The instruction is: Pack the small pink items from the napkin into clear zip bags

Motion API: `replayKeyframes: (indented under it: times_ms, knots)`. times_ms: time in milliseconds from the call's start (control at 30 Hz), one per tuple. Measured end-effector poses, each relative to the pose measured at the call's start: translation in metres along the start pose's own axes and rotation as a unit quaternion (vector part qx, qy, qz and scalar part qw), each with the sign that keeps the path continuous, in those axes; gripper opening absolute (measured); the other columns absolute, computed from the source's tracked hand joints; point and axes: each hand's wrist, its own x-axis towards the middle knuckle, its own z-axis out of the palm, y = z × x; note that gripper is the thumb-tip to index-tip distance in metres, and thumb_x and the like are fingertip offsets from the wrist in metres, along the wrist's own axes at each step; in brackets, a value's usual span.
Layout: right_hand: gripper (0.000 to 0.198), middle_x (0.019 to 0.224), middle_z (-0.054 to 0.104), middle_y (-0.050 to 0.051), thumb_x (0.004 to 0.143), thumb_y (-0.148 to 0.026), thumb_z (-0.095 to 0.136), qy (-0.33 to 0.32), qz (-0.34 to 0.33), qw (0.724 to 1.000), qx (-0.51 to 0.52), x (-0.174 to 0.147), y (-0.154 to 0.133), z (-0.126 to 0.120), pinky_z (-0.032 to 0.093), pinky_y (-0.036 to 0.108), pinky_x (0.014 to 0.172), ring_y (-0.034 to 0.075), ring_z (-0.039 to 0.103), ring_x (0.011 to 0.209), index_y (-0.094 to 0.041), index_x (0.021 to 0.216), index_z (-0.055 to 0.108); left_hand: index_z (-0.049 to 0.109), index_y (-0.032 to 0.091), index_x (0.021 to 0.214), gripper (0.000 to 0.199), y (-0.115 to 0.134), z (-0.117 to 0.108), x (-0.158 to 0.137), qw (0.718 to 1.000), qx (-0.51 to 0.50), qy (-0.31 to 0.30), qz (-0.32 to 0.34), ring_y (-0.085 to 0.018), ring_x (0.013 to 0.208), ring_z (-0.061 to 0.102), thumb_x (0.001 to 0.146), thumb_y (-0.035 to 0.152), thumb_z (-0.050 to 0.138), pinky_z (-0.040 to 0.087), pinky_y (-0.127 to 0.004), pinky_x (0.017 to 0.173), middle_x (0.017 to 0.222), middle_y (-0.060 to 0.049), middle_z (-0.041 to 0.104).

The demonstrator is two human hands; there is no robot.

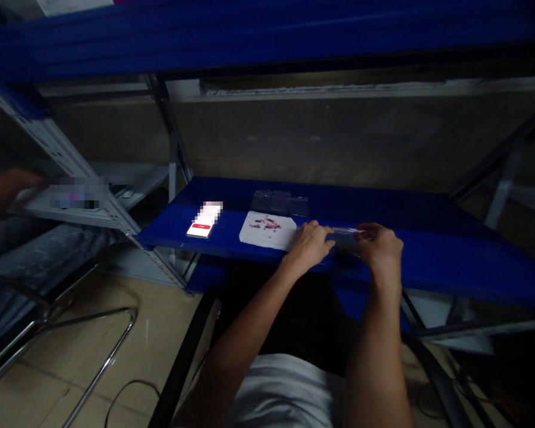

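Right hand [381, 244] pinches a clear plastic bag [345, 239] at its far right edge, thumb against fingertips, wrist raised. Left hand [310, 245] is at the bag's left end, fingers reaching forward, thumb held out toward the plastic; from my remote seat I can't tell whether it grips or just steadies. The bag sits between the two hands, low over the near half of the blue tabletop [441, 249]; too dark for me to read any contents.

Just left of the left hand I get a white sheet [252, 236], flat, with small pink and dark pieces [271, 224] scattered on it, too small for me to identify. Behind the sheet, more clear bags [280, 203] lie flat side by side. Farther left, a smartphone [200, 229] lies face up, screen lit, red button near its bottom, part of the display pixelated.

Blue beam [267, 44] runs across the top of my view. Far left, I catch another person's hand [24, 178], blurred, by a grey table [147, 173]. Below that, a chair's chrome frame [127, 324] stands on the tiled floor [160, 324], a dark cable [134, 381] looping nearby.
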Motion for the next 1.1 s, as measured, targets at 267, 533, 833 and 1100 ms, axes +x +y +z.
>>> replayKeyframes:
  times_ms: [267, 533, 833, 1100]
  knots:
    - [0.02, 0.081, 0.075, 0.015, 0.075, -0.022, 0.068, -0.043, 0.096, 0.994, -0.009, 0.0, 0.042, -0.023, 0.049, 0.037, 0.067, 0.031, 0.071, 0.075, -0.017, 0.092, 0.079, 0.079, 0.019, 0.114, 0.029, 0.027, 0.047, 0.007, 0.997, 0.068, -0.01, 0.034, -0.03, 0.12, 0.06, 0.1, 0.034, 0.059, 0.052, -0.043, 0.105, 0.122, -0.015, 0.065]
    - [0.022, 0.077, 0.075, 0.017, 0.082, -0.039, 0.065, 0.008, 0.101, 0.995, 0.017, 0.003, 0.052, -0.024, 0.052, 0.043, 0.074, 0.037, 0.073, 0.085, -0.021, 0.079, 0.077, 0.081, 0.021, 0.105, 0.027, 0.03, 0.048, 0.005, 0.998, 0.024, 0.051, 0.013, -0.025, 0.102, 0.067, 0.101, 0.025, 0.055, 0.057, -0.038, 0.098, 0.109, -0.012, 0.067]
    - [0.038, 0.081, 0.076, 0.008, 0.073, -0.055, 0.079, -0.204, 0.117, 0.847, 0.476, -0.022, -0.011, -0.015, 0.041, 0.025, 0.048, 0.02, 0.068, 0.064, -0.021, 0.088, 0.071, 0.079, 0.017, 0.109, 0.029, 0.026, 0.019, -0.011, 0.971, -0.129, 0.198, 0.022, -0.018, 0.104, 0.066, 0.104, 0.021, 0.05, 0.054, -0.028, 0.097, 0.112, -0.009, 0.066]
    - [0.035, 0.08, 0.073, 0.001, 0.064, -0.031, 0.083, -0.245, 0.057, 0.805, 0.538, -0.029, -0.04, -0.004, 0.052, 0.024, 0.057, 0.015, 0.067, 0.067, -0.022, 0.096, 0.072, 0.067, 0.023, 0.135, 0.036, 0.0, -0.013, -0.036, 0.922, -0.289, 0.255, -0.028, -0.018, 0.106, 0.072, 0.1, 0.031, 0.061, 0.062, -0.027, 0.089, 0.139, -0.011, 0.062]
